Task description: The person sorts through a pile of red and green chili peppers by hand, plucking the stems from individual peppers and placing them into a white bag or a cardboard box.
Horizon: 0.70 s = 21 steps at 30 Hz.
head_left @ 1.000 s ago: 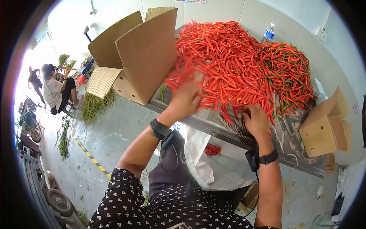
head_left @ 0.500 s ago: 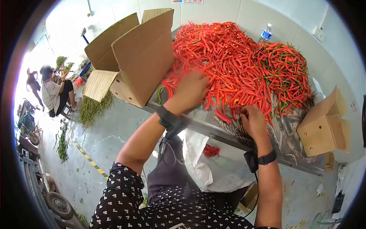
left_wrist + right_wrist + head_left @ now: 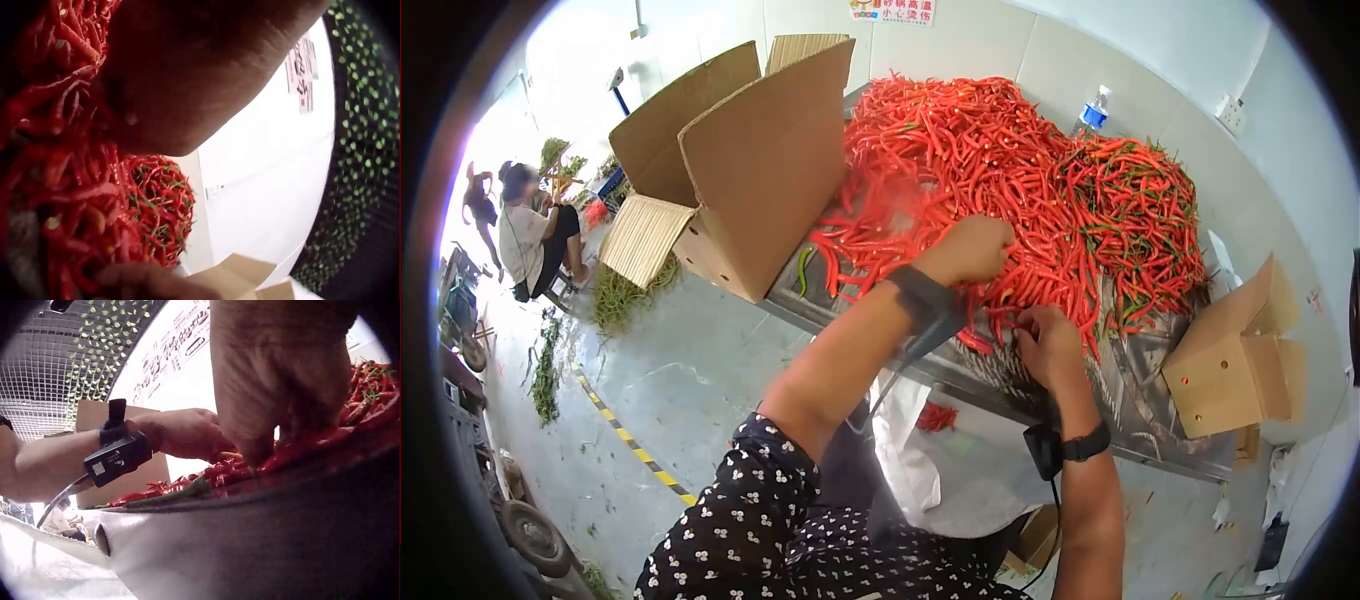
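Note:
A large heap of red chillies (image 3: 960, 150) covers the table. My left hand (image 3: 975, 250) is low over its front part, back of the hand up and fingers bent down; in the right wrist view, a yellow-orange chilli (image 3: 231, 455) shows at the left fingertips. What the left fingers hold, I cannot tell. Close by on the right, my right hand (image 3: 1052, 345) is at the heap's front edge. Its thumb and bent fingers pinch red chillies (image 3: 275, 459) in the right wrist view. A single green chilli (image 3: 805, 270) lies near the table's left front edge.
A tall open cardboard box (image 3: 765, 165) stands left of the heap, a smaller one (image 3: 1225, 365) at the right. Chillies with green stems (image 3: 1135, 210) and a water bottle (image 3: 1093, 110) are behind. A white sack (image 3: 905, 450) hangs below the front edge. Another person (image 3: 530, 235) sits far left.
My left hand has moved right across the front of the heap, from near the tall box to beside my right hand. The right hand stays at about the same spot.

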Motion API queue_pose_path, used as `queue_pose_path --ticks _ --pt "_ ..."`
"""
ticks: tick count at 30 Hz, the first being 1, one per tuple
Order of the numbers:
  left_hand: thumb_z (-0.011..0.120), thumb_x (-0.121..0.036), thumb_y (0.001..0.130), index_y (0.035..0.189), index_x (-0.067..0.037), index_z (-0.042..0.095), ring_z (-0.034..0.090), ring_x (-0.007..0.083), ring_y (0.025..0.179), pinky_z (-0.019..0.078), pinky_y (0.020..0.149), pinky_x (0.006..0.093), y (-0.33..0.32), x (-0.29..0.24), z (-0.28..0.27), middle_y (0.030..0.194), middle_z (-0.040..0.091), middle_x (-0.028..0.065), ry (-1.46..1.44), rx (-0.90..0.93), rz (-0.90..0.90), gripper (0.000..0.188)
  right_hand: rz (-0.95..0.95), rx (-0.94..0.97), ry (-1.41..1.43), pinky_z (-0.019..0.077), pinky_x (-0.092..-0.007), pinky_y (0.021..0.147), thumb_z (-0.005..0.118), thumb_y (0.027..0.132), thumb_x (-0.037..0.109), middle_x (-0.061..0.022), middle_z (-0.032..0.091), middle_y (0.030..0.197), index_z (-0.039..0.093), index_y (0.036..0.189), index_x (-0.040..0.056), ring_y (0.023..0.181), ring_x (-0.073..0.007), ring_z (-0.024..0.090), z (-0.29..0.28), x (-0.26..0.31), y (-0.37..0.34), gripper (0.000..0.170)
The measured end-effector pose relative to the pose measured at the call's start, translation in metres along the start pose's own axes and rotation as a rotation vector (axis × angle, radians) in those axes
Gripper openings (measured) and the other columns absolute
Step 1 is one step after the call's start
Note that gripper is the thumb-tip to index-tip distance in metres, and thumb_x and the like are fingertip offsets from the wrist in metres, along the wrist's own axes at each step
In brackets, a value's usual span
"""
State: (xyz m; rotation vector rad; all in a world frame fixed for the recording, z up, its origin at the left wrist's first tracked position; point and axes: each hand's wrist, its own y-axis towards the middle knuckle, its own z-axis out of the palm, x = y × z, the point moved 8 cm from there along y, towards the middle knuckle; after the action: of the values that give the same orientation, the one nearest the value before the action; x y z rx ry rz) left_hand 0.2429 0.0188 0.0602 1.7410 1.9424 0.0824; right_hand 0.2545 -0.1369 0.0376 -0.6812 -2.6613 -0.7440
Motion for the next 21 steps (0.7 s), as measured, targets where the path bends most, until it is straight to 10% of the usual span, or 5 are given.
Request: queue_pose_path --ticks 8,14,21 --pt "0.045 -0.001 0.083 0.124 0.002 0.039 0.054 0.0129 0.064 0.0433 0.053 0.0228 0.009 0.072 -0.011 0.082 0.055 0.0076 -1.570 -0.306 -0.267 0.041 -0.034 0.308 0.080 0.0442 -0.0335 0.058 0.062 0.070 0.006 -0.0133 0.057 0.065 0.063 0.084 0.0000 0.060 -0.0242 0.057 0.004 0.003 0.021 0.015" --pt "0.046 -0.001 0.084 0.122 -0.002 0.041 0.048 0.0104 0.060 0.0381 0.049 0.0217 -0.012 0.095 -0.002 0.085 0.053 0.0078 -1.868 -0.398 -0.377 0.038 0.142 0.292 0.157 0.0470 -0.0345 0.061 0.061 0.071 0.012 -0.0149 0.063 0.071 0.065 0.084 0.0041 0.067 -0.0277 0.062 -0.024 0.024 0.071 0.016" --pt "0.048 -0.004 0.084 0.109 -0.005 0.047 0.045 0.0079 0.055 0.0336 0.045 0.0192 -0.008 0.105 -0.012 0.078 0.053 0.0047 -1.823 -0.430 -0.355 0.025 -0.102 0.271 -0.151 0.0484 -0.0399 0.069 0.066 0.069 0.020 -0.0127 0.061 0.078 0.061 0.083 0.0070 0.078 -0.0280 0.062 0.026 0.041 0.116 0.020"
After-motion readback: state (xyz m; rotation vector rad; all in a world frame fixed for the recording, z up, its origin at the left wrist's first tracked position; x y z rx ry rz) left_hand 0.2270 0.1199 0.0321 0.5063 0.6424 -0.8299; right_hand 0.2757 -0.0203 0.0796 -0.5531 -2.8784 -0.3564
